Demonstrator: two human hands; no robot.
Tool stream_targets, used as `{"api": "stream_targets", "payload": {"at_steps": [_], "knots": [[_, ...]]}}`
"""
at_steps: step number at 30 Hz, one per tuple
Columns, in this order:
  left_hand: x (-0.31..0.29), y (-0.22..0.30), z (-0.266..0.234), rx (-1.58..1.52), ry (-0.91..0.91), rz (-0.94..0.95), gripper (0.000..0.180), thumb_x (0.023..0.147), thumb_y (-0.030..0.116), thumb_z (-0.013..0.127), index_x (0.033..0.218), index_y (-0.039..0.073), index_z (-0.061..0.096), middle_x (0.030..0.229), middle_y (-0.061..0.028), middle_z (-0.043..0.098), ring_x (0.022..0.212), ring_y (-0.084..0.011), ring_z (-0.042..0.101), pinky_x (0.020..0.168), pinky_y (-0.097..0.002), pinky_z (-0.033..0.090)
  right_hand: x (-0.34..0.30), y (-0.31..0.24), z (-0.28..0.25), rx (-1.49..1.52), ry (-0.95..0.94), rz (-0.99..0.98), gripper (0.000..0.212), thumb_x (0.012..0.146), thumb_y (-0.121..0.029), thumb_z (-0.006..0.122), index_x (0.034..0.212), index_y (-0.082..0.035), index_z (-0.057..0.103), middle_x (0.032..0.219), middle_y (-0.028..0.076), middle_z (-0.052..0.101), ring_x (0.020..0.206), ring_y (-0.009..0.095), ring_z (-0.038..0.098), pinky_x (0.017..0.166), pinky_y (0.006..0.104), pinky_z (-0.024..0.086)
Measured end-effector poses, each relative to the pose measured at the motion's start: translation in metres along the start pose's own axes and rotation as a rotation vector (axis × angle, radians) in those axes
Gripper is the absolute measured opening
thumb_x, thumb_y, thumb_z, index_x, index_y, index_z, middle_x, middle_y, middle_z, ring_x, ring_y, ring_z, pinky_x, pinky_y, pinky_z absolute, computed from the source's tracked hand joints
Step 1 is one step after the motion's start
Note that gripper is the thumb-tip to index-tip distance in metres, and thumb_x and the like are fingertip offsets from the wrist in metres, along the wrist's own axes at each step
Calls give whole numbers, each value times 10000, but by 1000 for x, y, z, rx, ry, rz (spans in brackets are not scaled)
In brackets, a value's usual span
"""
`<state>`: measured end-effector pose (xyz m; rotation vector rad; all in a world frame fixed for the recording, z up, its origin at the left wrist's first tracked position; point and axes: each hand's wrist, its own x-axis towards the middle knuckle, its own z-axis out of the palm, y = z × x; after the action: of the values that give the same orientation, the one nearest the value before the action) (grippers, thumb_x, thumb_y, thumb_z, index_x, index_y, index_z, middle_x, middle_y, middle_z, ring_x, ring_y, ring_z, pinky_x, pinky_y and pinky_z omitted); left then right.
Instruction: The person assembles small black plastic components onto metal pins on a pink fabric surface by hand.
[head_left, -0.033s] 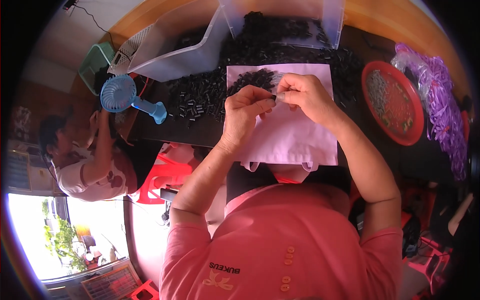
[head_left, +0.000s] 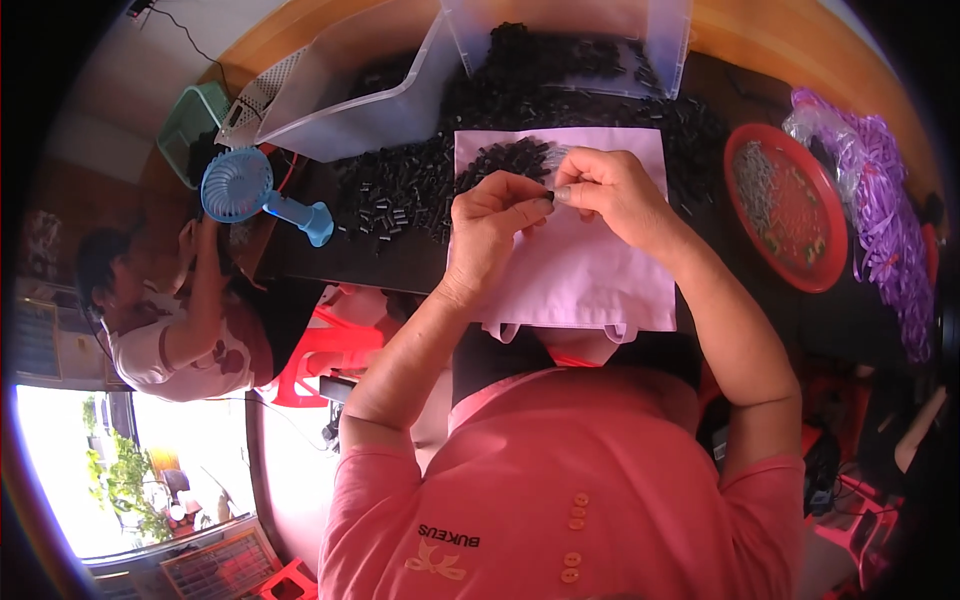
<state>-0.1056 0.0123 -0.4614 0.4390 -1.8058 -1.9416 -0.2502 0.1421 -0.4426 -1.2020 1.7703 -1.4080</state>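
Over a pale pink cloth bag (head_left: pixel 590 290) spread on the dark table, my two hands meet fingertip to fingertip. My left hand (head_left: pixel 488 222) is closed in a pinch on a small black piece (head_left: pixel 549 196), of which only a bit shows. My right hand (head_left: pixel 615 200) is pinched at the same spot, thumb and fingers at the other side of the piece; whatever else it holds is hidden. Just beyond the fingers, on the bag, lie a heap of short black tubes (head_left: pixel 510 158) and several small greyish pieces (head_left: pixel 558 155), partly covered by the hands.
Loose black tubes (head_left: pixel 385 205) cover the table around the bag. Behind stand translucent bins (head_left: pixel 350 130). A blue handheld fan (head_left: pixel 300 217) lies at left, near a seated person (head_left: pixel 190 340). At right are a red tray (head_left: pixel 815 275) of small grey pieces and purple ribbons (head_left: pixel 890 240).
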Motion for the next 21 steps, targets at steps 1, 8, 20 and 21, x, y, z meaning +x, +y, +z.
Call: {"api": "stream_targets", "payload": {"at_steps": [1, 8, 20, 21], "knots": [[-1, -1, 1, 1, 14, -3, 144, 843, -3, 689, 985, -14, 667, 833, -46, 678, 715, -80, 596, 633, -227, 483, 1, 2, 0, -62, -4, -55, 103, 845, -93, 624, 835, 6, 599, 678, 43, 578, 634, 115, 540, 580, 286, 421], [-5, -8, 3, -16, 62, 34, 151, 823, -25, 711, 966, 9, 677, 798, -14, 661, 651, -51, 550, 580, -197, 452, 1, 3, 3, -91, 12, -121, 53, 861, -52, 599, 849, -1, 588, 705, 0, 560, 653, 77, 508, 592, 244, 414], [-5, -12, 2, 333, 2, 366, 127, 828, -42, 681, 949, -4, 668, 827, 3, 616, 751, -69, 570, 672, -210, 467, -1, -6, -1, -244, -36, -99, 187, 767, -158, 630, 798, 26, 621, 668, 200, 595, 614, 276, 588, 601, 379, 437], [-5, -13, 1, 333, 4, 365, 127, 828, -42, 681, 949, -4, 668, 827, 3, 616, 751, -69, 570, 672, -210, 467, -1, -7, -1, -243, -38, -99, 187, 767, -158, 630, 798, 26, 621, 668, 200, 595, 614, 276, 588, 601, 379, 437]]}}
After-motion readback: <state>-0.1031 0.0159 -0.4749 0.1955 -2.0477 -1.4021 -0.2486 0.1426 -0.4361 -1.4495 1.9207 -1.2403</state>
